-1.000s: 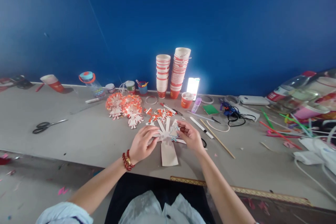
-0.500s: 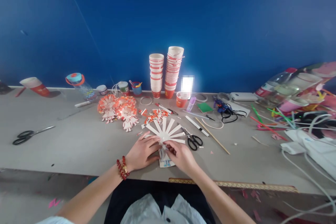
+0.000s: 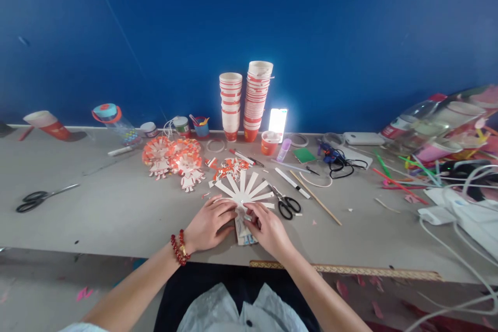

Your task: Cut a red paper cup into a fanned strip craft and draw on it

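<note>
A white paper cut-out (image 3: pixel 241 198) lies flat on the table before me, its narrow strips spread like a fan. My left hand (image 3: pixel 212 222) rests with its fingers stretched over the cut-out's left side. Closed in a pinch, my right hand (image 3: pixel 267 225) works at the lower middle of the cut-out; its fingers hide what they hold. Under my hands is a pale paper piece (image 3: pixel 246 239) with a blue drawing, partly covered. Black-handled scissors (image 3: pixel 287 206) lie just right of the cut-out, their blades close to its strips.
Two stacks of paper cups (image 3: pixel 257 109) stand by the blue wall, near a lit phone (image 3: pixel 278 120). Orange-and-white paper figures (image 3: pixel 189 166) lie to the left, other scissors (image 3: pixel 37 199) farther left. A wooden stick (image 3: pixel 317 199) lies right; cables and bottles (image 3: pixel 412 119) crowd the far right.
The view has tilted slightly, so the things on the table sit a little higher. My right fingers have shifted slightly at the cut-out's middle; my left hand stays on it.
</note>
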The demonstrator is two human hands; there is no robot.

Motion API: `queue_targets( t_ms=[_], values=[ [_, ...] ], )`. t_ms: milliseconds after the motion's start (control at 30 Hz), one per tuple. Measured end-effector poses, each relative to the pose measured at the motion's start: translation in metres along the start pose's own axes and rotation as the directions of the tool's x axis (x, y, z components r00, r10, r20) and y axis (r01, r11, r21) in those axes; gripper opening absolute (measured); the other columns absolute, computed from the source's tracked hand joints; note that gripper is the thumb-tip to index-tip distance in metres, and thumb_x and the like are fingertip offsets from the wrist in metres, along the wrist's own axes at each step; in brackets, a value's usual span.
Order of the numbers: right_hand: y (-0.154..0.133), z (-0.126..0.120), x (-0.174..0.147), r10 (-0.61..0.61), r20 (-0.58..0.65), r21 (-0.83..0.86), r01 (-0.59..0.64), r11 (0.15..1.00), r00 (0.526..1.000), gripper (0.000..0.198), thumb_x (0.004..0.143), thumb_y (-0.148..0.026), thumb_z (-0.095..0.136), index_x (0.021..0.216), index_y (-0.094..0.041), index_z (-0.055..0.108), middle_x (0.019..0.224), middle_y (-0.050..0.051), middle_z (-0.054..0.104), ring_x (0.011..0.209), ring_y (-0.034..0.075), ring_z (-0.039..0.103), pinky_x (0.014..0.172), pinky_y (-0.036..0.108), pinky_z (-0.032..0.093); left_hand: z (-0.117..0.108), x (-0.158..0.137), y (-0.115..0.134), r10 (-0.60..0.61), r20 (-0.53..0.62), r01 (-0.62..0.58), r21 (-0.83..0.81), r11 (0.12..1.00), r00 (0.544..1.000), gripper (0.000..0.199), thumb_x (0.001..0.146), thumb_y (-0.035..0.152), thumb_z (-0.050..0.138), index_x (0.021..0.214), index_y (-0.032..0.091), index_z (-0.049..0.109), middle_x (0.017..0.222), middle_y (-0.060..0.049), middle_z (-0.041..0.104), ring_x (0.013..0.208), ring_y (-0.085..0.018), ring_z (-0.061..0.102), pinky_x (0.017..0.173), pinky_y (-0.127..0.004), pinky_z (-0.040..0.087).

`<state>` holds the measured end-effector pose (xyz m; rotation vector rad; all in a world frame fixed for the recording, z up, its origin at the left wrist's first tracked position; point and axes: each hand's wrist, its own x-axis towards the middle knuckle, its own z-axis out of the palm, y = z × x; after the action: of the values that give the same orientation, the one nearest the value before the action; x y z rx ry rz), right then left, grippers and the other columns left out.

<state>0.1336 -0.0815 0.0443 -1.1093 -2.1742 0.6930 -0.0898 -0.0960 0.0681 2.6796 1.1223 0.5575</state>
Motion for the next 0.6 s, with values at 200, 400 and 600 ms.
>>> queue_targets(
  t_ms=[200, 400, 600],
  values=[
    [-0.002, 0.001, -0.002, 0.012, -0.030, 0.011, -0.012, 1.000, 0.999, 0.039, 0.080, -0.005, 0.053, 0.116, -0.020, 0.052, 0.099, 0.007, 0.059, 0.064, 0.016, 0.058, 0.062, 0.029, 0.050, -0.003, -0.001, 0.003, 0.026, 0.038, -0.028, 0.046, 0.999, 0.999, 0.034, 0.091, 0.032, 0.053, 0.124, 0.026, 0.059, 0.131, -0.008, 0.055, 0.128, -0.025, 0.045, 0.112, -0.048, 0.028],
    [-0.001, 0.005, -0.002, 0.021, -0.101, 0.016, -0.019, 1.000, 0.995, 0.038, 0.078, -0.003, 0.049, 0.113, -0.019, 0.052, 0.099, 0.007, 0.057, 0.060, 0.015, 0.057, 0.059, 0.028, 0.050, 0.003, 0.000, 0.003, 0.043, 0.065, -0.050, 0.125, 0.991, 0.997, 0.047, 0.094, 0.046, 0.048, 0.139, 0.030, 0.046, 0.137, -0.009, 0.050, 0.130, -0.026, 0.042, 0.113, -0.051, 0.026],
    [-0.001, 0.007, 0.001, 0.017, -0.117, -0.057, -0.023, 0.998, 0.993, 0.032, 0.081, -0.005, 0.048, 0.110, -0.019, 0.053, 0.101, 0.008, 0.058, 0.063, 0.017, 0.059, 0.063, 0.030, 0.052, 0.008, 0.001, 0.003, 0.028, 0.070, -0.039, 0.161, 0.986, 0.997, 0.056, 0.094, 0.052, 0.045, 0.143, 0.026, 0.041, 0.138, -0.011, 0.049, 0.131, -0.027, 0.040, 0.114, -0.052, 0.024]
  ],
)
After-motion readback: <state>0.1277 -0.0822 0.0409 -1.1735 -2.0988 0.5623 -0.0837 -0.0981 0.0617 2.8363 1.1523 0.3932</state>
